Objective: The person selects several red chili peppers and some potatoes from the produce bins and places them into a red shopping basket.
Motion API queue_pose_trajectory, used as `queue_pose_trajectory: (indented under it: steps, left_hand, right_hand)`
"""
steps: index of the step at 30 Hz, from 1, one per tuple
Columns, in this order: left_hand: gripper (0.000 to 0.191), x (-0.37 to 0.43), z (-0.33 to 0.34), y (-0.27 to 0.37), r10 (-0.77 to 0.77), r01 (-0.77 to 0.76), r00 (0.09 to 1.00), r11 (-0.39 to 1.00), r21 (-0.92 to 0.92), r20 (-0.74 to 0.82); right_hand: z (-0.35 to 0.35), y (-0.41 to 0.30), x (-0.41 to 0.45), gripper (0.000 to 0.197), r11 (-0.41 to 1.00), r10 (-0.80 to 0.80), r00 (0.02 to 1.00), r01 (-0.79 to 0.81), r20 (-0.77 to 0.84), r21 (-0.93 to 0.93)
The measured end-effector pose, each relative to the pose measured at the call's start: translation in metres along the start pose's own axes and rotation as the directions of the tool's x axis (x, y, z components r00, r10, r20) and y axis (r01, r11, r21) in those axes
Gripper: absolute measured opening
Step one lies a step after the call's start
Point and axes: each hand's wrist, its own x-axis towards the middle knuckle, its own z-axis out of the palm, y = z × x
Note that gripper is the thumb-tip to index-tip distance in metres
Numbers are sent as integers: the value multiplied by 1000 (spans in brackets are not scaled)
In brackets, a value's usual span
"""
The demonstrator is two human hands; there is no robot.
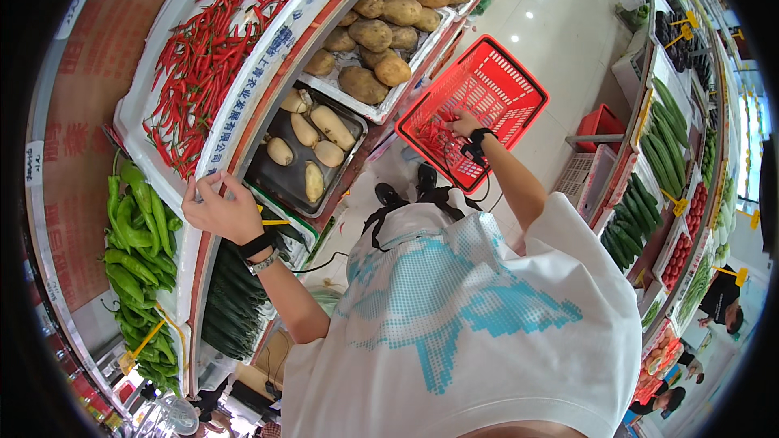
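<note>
My left hand (222, 204) is at the near edge of a white foam tray (131, 106) that holds a heap of red chili peppers (210, 55). Its fingers are bent, and whether they pinch anything is not clear. My right hand (464, 125) reaches down into a red plastic shopping basket (517, 64), over red chilies (431, 137) lying at one end of it. The fingertips are partly hidden, so a hold on a chili cannot be made out. The basket stands beside the vegetable stall, near my feet.
Potatoes (371, 35) in a foam tray and lotus roots (331, 128) on a black tray lie between my hands. Green peppers (137, 219) and dark cucumbers (231, 298) are at the left. Across the aisle stands another vegetable stall (636, 134); several people are farther off.
</note>
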Motion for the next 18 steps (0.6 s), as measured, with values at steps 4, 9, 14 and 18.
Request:
queue_pose_trajectory:
  steps: [4,9,14,18]
  left_hand:
    - [9,-1,-1,1,-14,14,1000,1000,18,18]
    - [10,0,-2,3,-11,11,1000,1000,2,19]
    - [10,1,2,-1,2,-2,1000,1000,28,-7]
    - [10,2,-2,0,-25,25,1000,999,45,-15]
  right_hand:
    - [24,22,21,34,940,258,964,-267,72,212]
    - [41,42,38,38,803,317,938,-343,139,487]
    - [35,35,34,40,812,281,947,-322,157,487]
    - [-6,27,31,39,930,200,952,-258,230,260]
